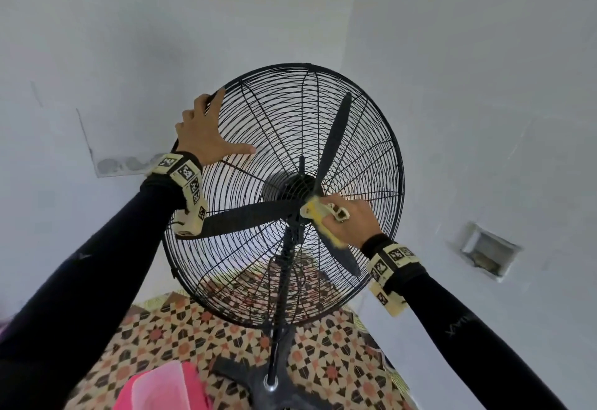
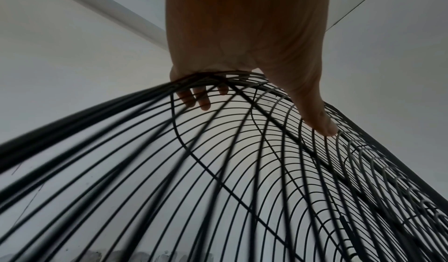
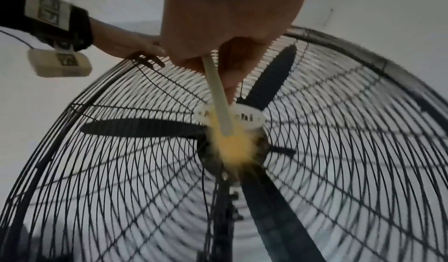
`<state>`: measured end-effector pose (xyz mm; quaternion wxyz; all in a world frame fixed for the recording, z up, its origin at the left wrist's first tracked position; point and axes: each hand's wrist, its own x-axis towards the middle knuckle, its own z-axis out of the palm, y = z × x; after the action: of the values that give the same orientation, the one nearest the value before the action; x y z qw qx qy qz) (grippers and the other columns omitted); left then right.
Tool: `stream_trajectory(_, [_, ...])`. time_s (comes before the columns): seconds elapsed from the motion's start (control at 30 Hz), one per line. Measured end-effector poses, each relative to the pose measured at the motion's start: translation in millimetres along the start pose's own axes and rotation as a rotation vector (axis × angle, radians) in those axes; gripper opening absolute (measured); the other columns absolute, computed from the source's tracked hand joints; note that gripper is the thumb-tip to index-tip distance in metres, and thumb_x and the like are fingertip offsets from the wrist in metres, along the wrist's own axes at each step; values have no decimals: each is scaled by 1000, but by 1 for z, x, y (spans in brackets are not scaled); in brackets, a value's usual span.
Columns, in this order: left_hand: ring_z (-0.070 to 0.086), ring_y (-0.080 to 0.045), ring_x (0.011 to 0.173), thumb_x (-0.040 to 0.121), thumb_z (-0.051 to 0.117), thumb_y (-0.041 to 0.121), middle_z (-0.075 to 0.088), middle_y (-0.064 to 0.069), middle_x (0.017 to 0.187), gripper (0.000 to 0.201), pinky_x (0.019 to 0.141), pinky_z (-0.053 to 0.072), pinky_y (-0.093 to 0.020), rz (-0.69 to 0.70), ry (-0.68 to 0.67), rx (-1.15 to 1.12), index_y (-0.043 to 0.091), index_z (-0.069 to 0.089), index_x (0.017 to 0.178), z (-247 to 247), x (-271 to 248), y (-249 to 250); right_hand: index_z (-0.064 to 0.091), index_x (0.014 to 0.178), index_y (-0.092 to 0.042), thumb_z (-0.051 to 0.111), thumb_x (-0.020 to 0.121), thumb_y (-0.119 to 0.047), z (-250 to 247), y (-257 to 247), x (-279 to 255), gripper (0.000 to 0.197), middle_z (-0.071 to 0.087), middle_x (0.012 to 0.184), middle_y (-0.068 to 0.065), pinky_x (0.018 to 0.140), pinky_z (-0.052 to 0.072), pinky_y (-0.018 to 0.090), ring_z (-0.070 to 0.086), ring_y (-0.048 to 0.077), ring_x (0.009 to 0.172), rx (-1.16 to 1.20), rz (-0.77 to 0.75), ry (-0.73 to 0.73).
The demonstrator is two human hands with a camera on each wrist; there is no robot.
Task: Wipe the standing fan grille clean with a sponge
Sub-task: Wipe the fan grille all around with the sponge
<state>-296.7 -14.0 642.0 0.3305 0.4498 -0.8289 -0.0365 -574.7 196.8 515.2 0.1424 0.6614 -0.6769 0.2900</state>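
Observation:
A black standing fan with a round wire grille (image 1: 365, 138) fills the middle of the head view, three black blades behind the wires. My left hand (image 1: 206, 133) grips the grille's upper left rim, fingers hooked over the edge and thumb lying across the wires. In the left wrist view the fingers (image 2: 201, 97) curl behind the rim of the grille (image 2: 242, 170). My right hand (image 1: 350, 219) holds a yellow sponge (image 1: 315, 212) with a pale handle against the grille near the hub. In the right wrist view the sponge (image 3: 232, 147) is blurred over the centre of the grille (image 3: 121, 170).
The fan's pole (image 1: 282, 296) runs down to a dark base (image 1: 271, 383) on a patterned tile floor (image 1: 339, 354). Pale walls meet in a corner behind the fan. A recessed box (image 1: 487, 251) sits in the right wall. Something pink (image 1: 161, 387) lies at the bottom edge.

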Motion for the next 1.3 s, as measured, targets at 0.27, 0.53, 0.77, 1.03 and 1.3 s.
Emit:
stream_trajectory(0.27, [22,-43,153,59,75,86,14,-23,169,152,122,23,-63,-129,39,-148,15,-8,165,9,-31,-17,47,131,-25,65,96,-25,-48,-57,30,39,69,103,0,53,62,33,73,19,74,303,55,142])
stream_trajectory(0.53, [55,-23,127,56,94,63,56,-2,140,117,113,44,-51,-34,-51,-685,27,33,150,-3,-51,-53,64,132,-21,65,97,-23,-74,-177,167,35,76,88,6,57,51,28,63,19,61,-84,-304,413])
stream_trajectory(0.77, [59,-16,123,60,91,66,57,3,141,111,110,48,-43,-43,-197,-758,20,42,148,13,-68,-80,58,132,-11,53,94,0,-47,-238,193,39,72,113,9,72,49,32,70,30,93,-466,-383,27])
stream_trajectory(1.03, [54,-13,126,68,89,63,57,4,144,109,106,41,-31,-49,-156,-838,23,39,156,22,-72,-90,68,126,-13,64,81,12,-50,-244,186,51,74,115,11,79,57,41,72,32,96,-255,-430,225])
stream_trajectory(1.3, [63,-15,122,61,86,73,67,9,131,97,107,51,-40,-11,-126,-919,26,55,140,27,-74,-95,59,140,-19,64,83,12,-24,-245,143,64,60,141,10,103,48,55,58,35,129,-398,-689,-197])
